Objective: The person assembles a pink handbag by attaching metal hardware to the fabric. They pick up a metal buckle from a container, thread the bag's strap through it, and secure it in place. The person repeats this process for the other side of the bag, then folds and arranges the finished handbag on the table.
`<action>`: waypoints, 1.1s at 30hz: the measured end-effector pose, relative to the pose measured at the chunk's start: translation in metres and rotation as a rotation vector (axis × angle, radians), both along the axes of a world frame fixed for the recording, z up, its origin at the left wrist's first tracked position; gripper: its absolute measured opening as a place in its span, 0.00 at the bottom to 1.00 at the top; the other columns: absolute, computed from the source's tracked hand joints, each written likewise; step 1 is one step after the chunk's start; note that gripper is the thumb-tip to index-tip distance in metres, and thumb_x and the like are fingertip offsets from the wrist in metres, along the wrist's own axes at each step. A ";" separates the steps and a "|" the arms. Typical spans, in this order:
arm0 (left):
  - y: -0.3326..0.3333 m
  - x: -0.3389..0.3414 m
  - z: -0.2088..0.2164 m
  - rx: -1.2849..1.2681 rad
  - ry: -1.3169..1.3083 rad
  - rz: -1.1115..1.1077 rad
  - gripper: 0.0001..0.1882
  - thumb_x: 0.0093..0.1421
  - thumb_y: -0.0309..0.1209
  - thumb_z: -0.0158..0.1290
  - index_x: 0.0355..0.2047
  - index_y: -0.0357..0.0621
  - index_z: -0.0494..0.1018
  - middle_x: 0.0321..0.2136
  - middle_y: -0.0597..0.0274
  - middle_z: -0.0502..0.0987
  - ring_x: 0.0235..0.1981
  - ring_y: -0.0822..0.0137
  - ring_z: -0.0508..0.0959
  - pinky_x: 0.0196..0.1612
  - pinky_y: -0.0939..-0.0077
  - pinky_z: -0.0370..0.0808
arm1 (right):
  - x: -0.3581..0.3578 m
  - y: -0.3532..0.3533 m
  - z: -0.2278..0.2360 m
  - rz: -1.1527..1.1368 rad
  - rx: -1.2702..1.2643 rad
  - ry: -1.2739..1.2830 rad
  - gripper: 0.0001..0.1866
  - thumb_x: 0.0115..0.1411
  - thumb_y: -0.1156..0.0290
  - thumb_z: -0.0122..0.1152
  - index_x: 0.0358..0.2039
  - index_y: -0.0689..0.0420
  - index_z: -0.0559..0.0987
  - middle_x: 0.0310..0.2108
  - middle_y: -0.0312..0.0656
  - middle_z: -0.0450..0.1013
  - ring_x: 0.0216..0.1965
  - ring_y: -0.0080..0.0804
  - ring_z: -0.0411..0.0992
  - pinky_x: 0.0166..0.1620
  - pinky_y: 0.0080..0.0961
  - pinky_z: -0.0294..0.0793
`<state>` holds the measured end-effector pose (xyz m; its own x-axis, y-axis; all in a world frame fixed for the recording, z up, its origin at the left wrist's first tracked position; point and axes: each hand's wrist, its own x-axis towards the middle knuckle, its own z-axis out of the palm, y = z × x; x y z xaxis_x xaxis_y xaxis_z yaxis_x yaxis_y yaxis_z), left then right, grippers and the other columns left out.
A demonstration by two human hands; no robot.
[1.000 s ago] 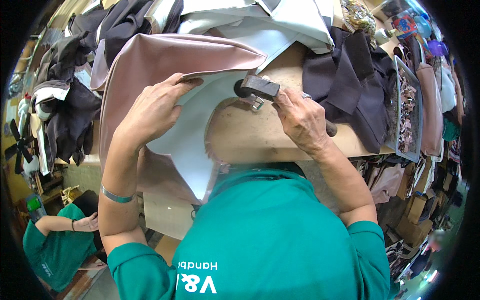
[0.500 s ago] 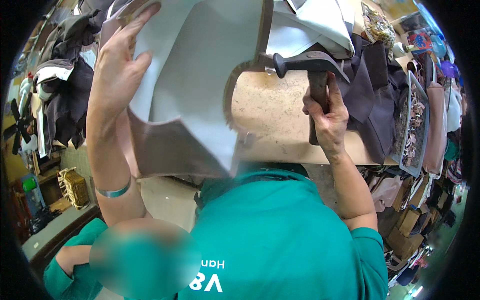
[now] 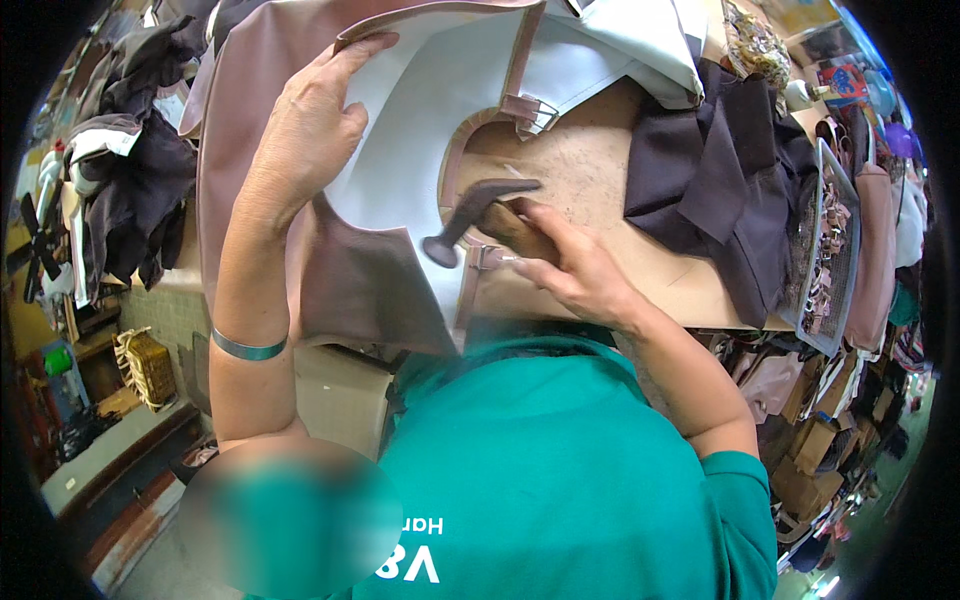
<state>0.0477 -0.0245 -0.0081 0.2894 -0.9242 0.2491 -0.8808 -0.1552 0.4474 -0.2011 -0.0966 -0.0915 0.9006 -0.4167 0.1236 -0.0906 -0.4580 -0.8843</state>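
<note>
A large mauve-brown leather piece [image 3: 360,285] with a pale lining [image 3: 400,140] lies over the table's left part. Along its curved cutout sit two metal buckles on short straps, an upper buckle [image 3: 540,114] and a lower buckle [image 3: 497,258]. My left hand [image 3: 310,135] rests on the leather, fingers stretched toward its folded far edge and thumb apart. With my right hand [image 3: 580,265] I grip a hammer [image 3: 465,215] by its wooden handle. The dark hammer head, tilted, hangs over the cutout's near end, close to the lower buckle.
Dark brown leather [image 3: 700,180] is heaped on the table [image 3: 590,150] to the right, beside a mesh basket [image 3: 825,250] of small metal parts. White-backed sheets [image 3: 610,45] lie at the far side. Dark scraps [image 3: 145,200] hang at the left, above a wicker basket [image 3: 145,372].
My right hand has brought the hammer left and nearer to me, turning its head toward the lower buckle. My left hand has shifted right along the leather, which now spreads wider at the left.
</note>
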 end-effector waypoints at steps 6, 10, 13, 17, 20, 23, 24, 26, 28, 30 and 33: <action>0.001 0.002 0.007 0.038 0.056 0.039 0.29 0.42 0.14 0.39 0.47 0.42 0.66 0.45 0.52 0.69 0.44 0.59 0.70 0.48 0.72 0.64 | 0.017 -0.009 0.002 0.224 0.384 0.267 0.26 0.52 0.68 0.55 0.49 0.63 0.62 0.39 0.52 0.68 0.41 0.41 0.68 0.44 0.29 0.66; 0.003 0.010 -0.004 0.005 0.013 0.028 0.29 0.43 0.15 0.41 0.49 0.47 0.66 0.45 0.59 0.70 0.42 0.69 0.70 0.44 0.80 0.65 | -0.012 -0.019 -0.004 0.165 0.378 0.325 0.25 0.51 0.69 0.55 0.49 0.63 0.62 0.39 0.55 0.68 0.42 0.43 0.68 0.45 0.30 0.66; 0.002 0.008 -0.005 0.027 0.024 0.048 0.29 0.44 0.15 0.42 0.49 0.47 0.66 0.45 0.59 0.70 0.42 0.69 0.70 0.44 0.79 0.65 | -0.026 -0.018 -0.008 0.045 0.279 0.260 0.26 0.50 0.72 0.55 0.49 0.63 0.62 0.39 0.55 0.69 0.40 0.48 0.69 0.43 0.31 0.68; 0.003 0.011 -0.005 0.021 -0.026 0.031 0.28 0.44 0.15 0.43 0.49 0.46 0.66 0.46 0.59 0.70 0.42 0.69 0.70 0.45 0.79 0.65 | -0.016 -0.007 0.024 -0.018 -0.421 0.034 0.26 0.47 0.76 0.53 0.50 0.58 0.65 0.35 0.46 0.71 0.25 0.40 0.71 0.30 0.29 0.71; 0.002 0.014 -0.006 0.005 -0.002 0.006 0.28 0.45 0.15 0.43 0.49 0.44 0.65 0.45 0.58 0.70 0.42 0.68 0.71 0.45 0.77 0.65 | -0.010 0.001 0.016 0.043 -0.695 0.024 0.25 0.45 0.76 0.53 0.48 0.52 0.68 0.31 0.40 0.71 0.21 0.29 0.69 0.26 0.26 0.69; 0.000 0.013 -0.001 0.029 0.015 0.020 0.26 0.43 0.15 0.43 0.46 0.42 0.68 0.43 0.56 0.71 0.42 0.64 0.72 0.46 0.74 0.65 | -0.008 0.003 0.015 0.272 -0.741 0.388 0.24 0.48 0.72 0.54 0.49 0.52 0.67 0.34 0.42 0.71 0.27 0.34 0.71 0.31 0.28 0.70; 0.002 0.013 -0.001 0.045 0.019 0.007 0.25 0.42 0.15 0.42 0.44 0.41 0.68 0.42 0.55 0.71 0.42 0.62 0.72 0.46 0.73 0.65 | -0.007 0.001 0.012 0.192 -0.526 0.336 0.24 0.49 0.71 0.54 0.49 0.53 0.67 0.37 0.43 0.70 0.30 0.38 0.71 0.34 0.29 0.70; -0.003 0.016 -0.003 0.041 0.018 -0.050 0.22 0.41 0.14 0.42 0.39 0.38 0.70 0.39 0.52 0.71 0.43 0.59 0.72 0.46 0.71 0.65 | -0.007 -0.012 0.001 0.002 -0.130 0.217 0.24 0.50 0.70 0.54 0.50 0.55 0.65 0.41 0.47 0.69 0.36 0.46 0.71 0.39 0.31 0.70; 0.000 0.011 -0.002 0.012 0.008 -0.095 0.15 0.41 0.13 0.40 0.29 0.36 0.71 0.42 0.47 0.68 0.42 0.48 0.70 0.46 0.65 0.66 | -0.017 -0.023 -0.007 -0.181 0.344 0.235 0.30 0.51 0.69 0.55 0.53 0.64 0.59 0.50 0.51 0.63 0.44 0.44 0.68 0.45 0.27 0.68; 0.004 0.000 0.004 0.038 -0.009 -0.065 0.14 0.42 0.13 0.40 0.27 0.37 0.73 0.44 0.49 0.67 0.42 0.50 0.71 0.44 0.66 0.68 | -0.031 -0.046 0.002 -0.207 0.580 0.316 0.32 0.53 0.71 0.54 0.57 0.62 0.54 0.41 0.43 0.65 0.28 0.27 0.66 0.30 0.21 0.69; 0.004 -0.016 0.012 0.076 0.051 -0.131 0.14 0.42 0.10 0.41 0.26 0.36 0.72 0.51 0.52 0.63 0.51 0.55 0.66 0.51 0.68 0.65 | -0.059 -0.065 0.006 -0.227 0.650 0.404 0.32 0.53 0.73 0.53 0.57 0.61 0.54 0.35 0.40 0.66 0.21 0.22 0.66 0.24 0.20 0.70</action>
<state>0.0321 -0.0205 0.0037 0.1758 -0.9705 0.1649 -0.8720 -0.0758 0.4836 -0.2603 -0.1617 -0.0859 0.7081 -0.4721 -0.5251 -0.4905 0.2060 -0.8467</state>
